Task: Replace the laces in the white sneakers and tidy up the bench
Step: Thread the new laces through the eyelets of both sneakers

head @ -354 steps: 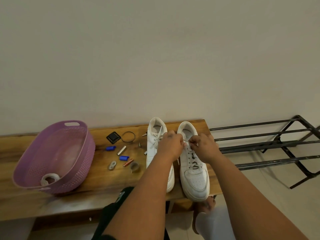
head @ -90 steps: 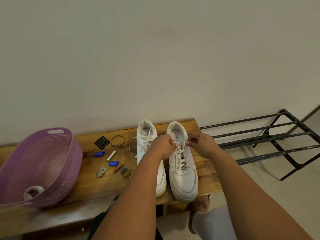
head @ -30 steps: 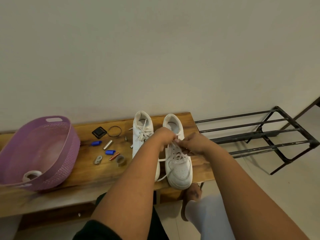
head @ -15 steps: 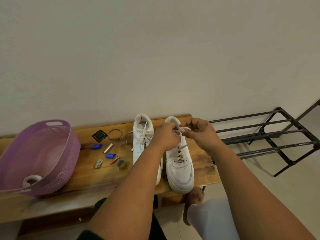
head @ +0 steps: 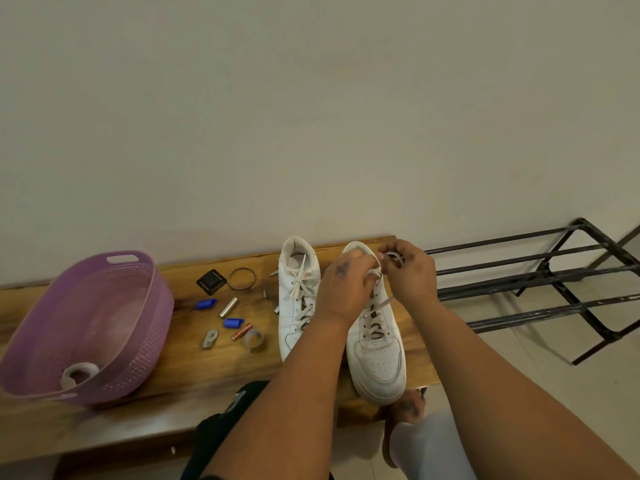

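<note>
White sneakers (head: pixel 375 344) stand side by side on the wooden counter (head: pixel 194 368), toes toward the person, as both hands work at the collar end of the right-hand shoe. The left hand (head: pixel 344 292) curls over the top eyelets, its fingers (head: pixel 370 271) pinching the lace (head: pixel 379 306); the right hand (head: pixel 410 275) is just beside it, fingers bent round a loop of the same flat lace lifted clear of the tongue. The shoe's long axis runs from the fingers back toward the person, so any further pull on the lace would seem to go up and away from the toe, and both hands are about equally near the top eyelets. The left-hand sneaker (head: pixel 298 296), left of the fingers, is laced with loose ends spread over its tongue.

The shoes look like smooth leather with perforated toe caps; the laces are flat woven tape. Further left of the fingers lie small hard items: a black square piece (head: pixel 211 281), a wire ring (head: pixel 242 278), two blue caps (head: pixel 232 322), a metal cylinder (head: pixel 228 307) and a clear tape roll (head: pixel 254 339). Well apart, a purple perforated plastic basket (head: pixel 145 323) holds a white roll (head: pixel 79 374).
</note>
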